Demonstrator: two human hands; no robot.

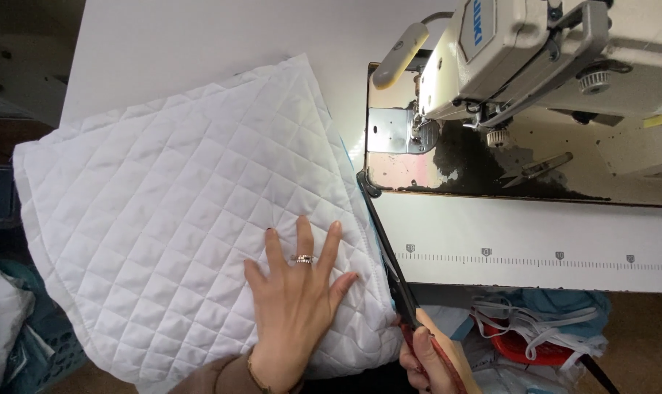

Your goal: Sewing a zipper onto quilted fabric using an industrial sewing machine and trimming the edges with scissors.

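A broad white work table [199, 36] carried everything, and a printed measuring scale [535, 259] ran along its near edge on the right. Across the left half of the table lay a large white quilted fabric panel [170, 211], stitched in a diamond pattern, roughly square and turned at an angle so that one corner pointed towards the machine; its lower part hung past the table's near edge. A cream-coloured industrial sewing machine [535, 51] stood at the upper right, its needle area above a metal plate [389, 131] and a worn, dark-stained bed.

The left hand [298, 292] lay flat on the lower right part of the quilted panel, fingers spread and palm down, pressing the cloth rather than gripping it; a ring showed on one finger and a bracelet at the wrist. The right hand [429, 361], at the bottom edge of the view, was closed around the handles of a pair of long dark scissors [389, 248], whose blades ran up along the panel's right edge, touching or just beside the seam. Below the table on the right sat a heap of white straps and a red container [521, 346].
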